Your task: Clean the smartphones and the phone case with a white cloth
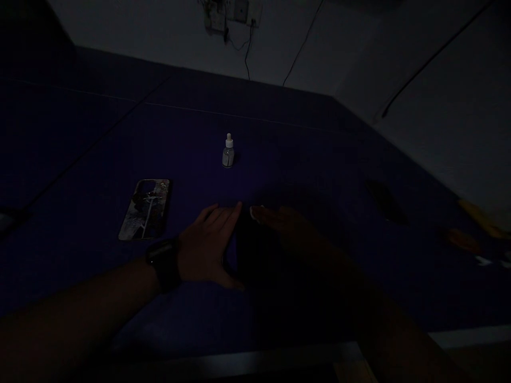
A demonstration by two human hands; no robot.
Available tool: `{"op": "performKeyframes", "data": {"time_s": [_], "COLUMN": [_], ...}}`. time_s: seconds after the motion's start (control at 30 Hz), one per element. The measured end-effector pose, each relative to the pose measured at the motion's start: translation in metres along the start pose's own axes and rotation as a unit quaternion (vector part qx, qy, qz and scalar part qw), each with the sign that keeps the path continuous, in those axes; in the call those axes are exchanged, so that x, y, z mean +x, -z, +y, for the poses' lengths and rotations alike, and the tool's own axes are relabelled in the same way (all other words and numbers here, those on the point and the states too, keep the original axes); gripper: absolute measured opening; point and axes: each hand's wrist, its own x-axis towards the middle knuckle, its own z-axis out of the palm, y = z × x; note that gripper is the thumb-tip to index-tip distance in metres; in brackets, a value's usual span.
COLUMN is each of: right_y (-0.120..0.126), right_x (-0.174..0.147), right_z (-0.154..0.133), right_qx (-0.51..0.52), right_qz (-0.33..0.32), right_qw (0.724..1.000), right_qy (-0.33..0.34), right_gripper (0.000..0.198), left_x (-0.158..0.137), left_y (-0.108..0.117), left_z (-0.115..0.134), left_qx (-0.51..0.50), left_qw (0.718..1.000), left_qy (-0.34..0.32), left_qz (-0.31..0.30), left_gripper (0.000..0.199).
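The scene is very dark. My left hand (pixel 207 244), with a black watch (pixel 163 259) on its wrist, spans the left side of a dark flat object (pixel 248 250), thumb near the bottom and fingers near the top. What that object is cannot be made out. Over its upper right lies my right hand (pixel 283 221), mostly in shadow, with a small white piece (pixel 253 213) showing at the fingertips, perhaps cloth or tissue. Left of my hands rests a patterned phone case (pixel 146 210). Beyond them a small dropper bottle (pixel 228 152) with a white top stands upright.
A dark flat thing (pixel 385 201) lies on the blue-purple surface (pixel 191 143) at right. Something yellow (pixel 483 218) is near the right wall. Sockets with cables (pixel 231 13) are on the back wall. Another dark item (pixel 10 221) sits at the left edge.
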Motion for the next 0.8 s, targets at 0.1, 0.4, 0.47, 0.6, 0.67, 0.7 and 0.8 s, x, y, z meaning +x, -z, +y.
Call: {"op": "performKeyframes", "data": {"time_s": [0.1,0.4,0.47,0.6,0.67,0.7,0.8], "right_y": [-0.0007,0.0029,0.0023,0.0012,-0.0005,-0.0015,-0.0044], "right_x": [-0.0006,-0.0015,-0.0013,-0.0018,-0.002,-0.0021,-0.0011], "right_z": [0.0017,0.0057,0.0071,0.0072,0.0063,0.0065,0.0094], "right_qx": [0.049,0.1,0.113,0.072,0.066,0.069,0.068], "right_qz": [-0.016,-0.02,-0.014,0.008,-0.005,-0.01,-0.004], "right_qw": [0.997,0.994,0.993,0.997,0.998,0.997,0.997], "right_qy": [0.051,0.03,0.028,-0.007,0.013,0.024,0.024], "right_gripper": [0.05,0.052,0.052,0.057,0.054,0.052,0.053], "left_x": [-0.0004,-0.0001,0.0,0.0001,0.0,-0.0002,-0.0006], "left_y": [-0.0011,-0.0003,0.0001,0.0007,0.0005,0.0003,-0.0006], "left_z": [-0.0011,0.0002,0.0008,0.0012,0.001,0.0008,0.0001], "left_qx": [0.002,-0.004,-0.005,-0.014,-0.017,-0.017,-0.019], "left_qw": [1.0,1.0,1.0,1.0,1.0,1.0,1.0], "left_qy": [-0.001,-0.008,-0.005,0.0,0.001,0.0,-0.006], "left_qz": [0.003,0.011,0.01,0.002,0.003,0.007,0.013], "left_gripper": [0.156,0.145,0.144,0.142,0.142,0.143,0.142]}}
